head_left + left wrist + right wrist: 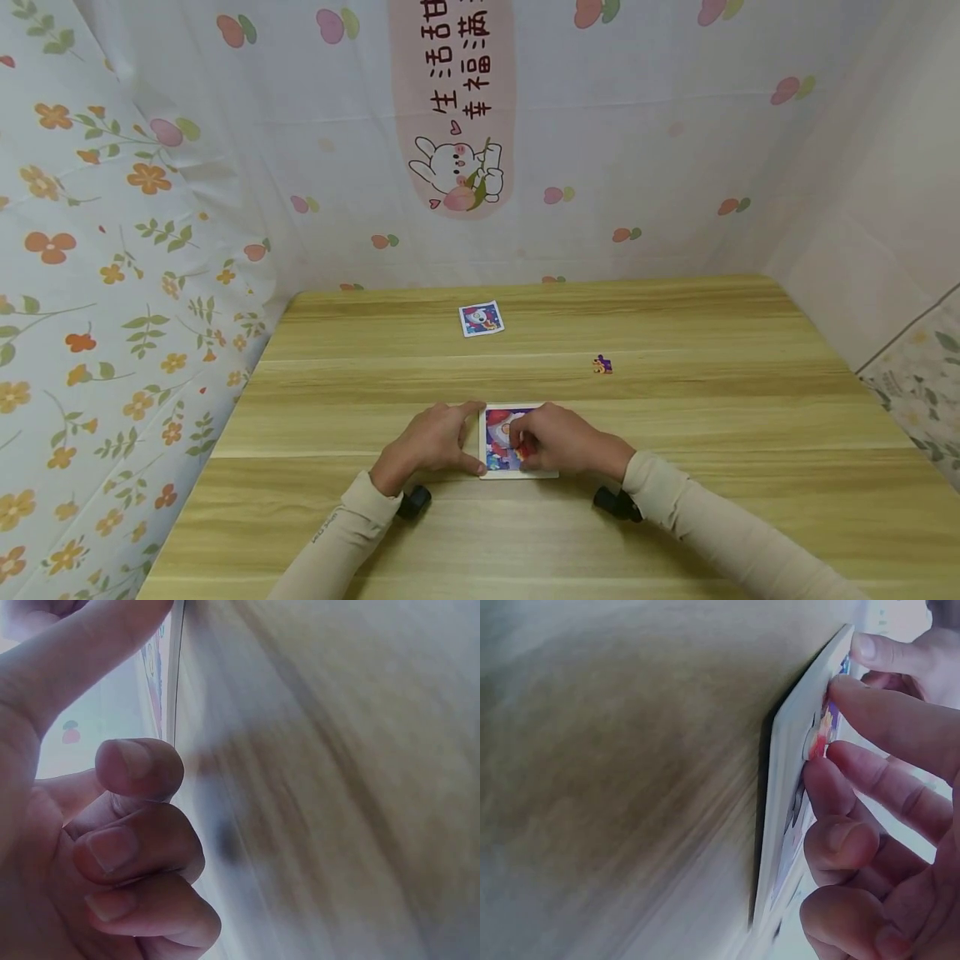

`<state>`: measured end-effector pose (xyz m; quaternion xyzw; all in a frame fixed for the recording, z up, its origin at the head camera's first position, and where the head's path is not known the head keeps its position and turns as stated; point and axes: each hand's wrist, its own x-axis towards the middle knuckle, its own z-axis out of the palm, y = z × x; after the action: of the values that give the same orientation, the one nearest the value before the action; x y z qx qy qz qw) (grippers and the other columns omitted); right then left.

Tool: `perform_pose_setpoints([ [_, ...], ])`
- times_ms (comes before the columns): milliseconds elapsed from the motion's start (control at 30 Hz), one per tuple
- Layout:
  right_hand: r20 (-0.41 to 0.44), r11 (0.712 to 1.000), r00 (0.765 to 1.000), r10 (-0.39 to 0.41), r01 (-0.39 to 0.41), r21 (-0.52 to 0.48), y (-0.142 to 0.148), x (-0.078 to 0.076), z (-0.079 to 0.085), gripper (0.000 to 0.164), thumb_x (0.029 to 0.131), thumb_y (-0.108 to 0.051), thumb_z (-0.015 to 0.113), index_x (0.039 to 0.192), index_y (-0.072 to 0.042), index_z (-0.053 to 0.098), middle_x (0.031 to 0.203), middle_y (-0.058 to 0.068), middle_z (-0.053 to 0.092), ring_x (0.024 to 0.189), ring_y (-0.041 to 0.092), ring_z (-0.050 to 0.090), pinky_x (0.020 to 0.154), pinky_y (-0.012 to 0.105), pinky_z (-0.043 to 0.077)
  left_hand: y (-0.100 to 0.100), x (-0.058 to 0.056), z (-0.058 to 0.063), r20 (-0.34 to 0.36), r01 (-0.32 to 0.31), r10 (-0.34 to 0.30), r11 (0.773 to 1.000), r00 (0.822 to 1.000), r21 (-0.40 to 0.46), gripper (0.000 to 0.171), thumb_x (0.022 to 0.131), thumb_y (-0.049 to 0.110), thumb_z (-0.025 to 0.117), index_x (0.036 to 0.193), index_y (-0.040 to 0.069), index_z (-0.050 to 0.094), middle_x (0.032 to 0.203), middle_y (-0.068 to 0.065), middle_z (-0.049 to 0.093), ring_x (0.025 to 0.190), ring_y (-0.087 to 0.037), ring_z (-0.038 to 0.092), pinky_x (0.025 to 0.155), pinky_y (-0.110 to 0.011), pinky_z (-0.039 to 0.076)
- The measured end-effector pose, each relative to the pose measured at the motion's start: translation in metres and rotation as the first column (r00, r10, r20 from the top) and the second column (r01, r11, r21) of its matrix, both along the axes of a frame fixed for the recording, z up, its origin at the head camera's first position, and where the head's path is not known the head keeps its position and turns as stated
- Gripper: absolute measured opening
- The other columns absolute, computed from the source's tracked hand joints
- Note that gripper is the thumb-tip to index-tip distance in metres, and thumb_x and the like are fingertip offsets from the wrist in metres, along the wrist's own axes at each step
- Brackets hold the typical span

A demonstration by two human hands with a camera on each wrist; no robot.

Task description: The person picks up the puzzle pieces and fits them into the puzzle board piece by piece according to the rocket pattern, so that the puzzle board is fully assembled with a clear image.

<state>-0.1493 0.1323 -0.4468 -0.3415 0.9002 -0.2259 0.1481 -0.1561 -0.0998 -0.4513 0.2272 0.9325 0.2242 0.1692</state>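
A small square jigsaw puzzle board point(517, 476) with a white border lies on the table, its picture in purple, red and white. My left hand point(431, 437) holds the board's left side, thumb at the near corner and forefinger at the far one. In the left wrist view the other fingers point(142, 847) curl beside the edge. Over the board's right part, my right hand point(566, 437) pinches a red and orange puzzle piece point(819, 742) between thumb and fingers, right at the board's surface. The right hand hides part of the picture.
A loose purple and orange puzzle piece point(602, 364) lies on the wooden table point(712, 400), beyond the board to the right. Farther back sits a small picture card point(482, 319) with a similar print. Patterned cloth point(630, 150) hangs along the table's back edge.
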Motion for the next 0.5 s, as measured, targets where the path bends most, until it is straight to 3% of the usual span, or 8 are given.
perform_pose_setpoints([
  [500,-0.064,0.998,0.998,0.027,-0.024,0.055,-0.0012,0.0017,0.0005,0.019,0.08,-0.024,0.085,0.094,-0.016,0.073,0.078,-0.007,0.066,0.067,0.005,0.051,0.063,0.019,0.045,0.0012,-0.0014,0.0014,0.007,0.001,-0.001,1.0,1.0,-0.015,0.091,0.068,0.041,0.092,0.145,0.012,0.052,0.061,0.006,0.049,0.054,-0.009,0.043,0.05,-0.026,0.03],
])
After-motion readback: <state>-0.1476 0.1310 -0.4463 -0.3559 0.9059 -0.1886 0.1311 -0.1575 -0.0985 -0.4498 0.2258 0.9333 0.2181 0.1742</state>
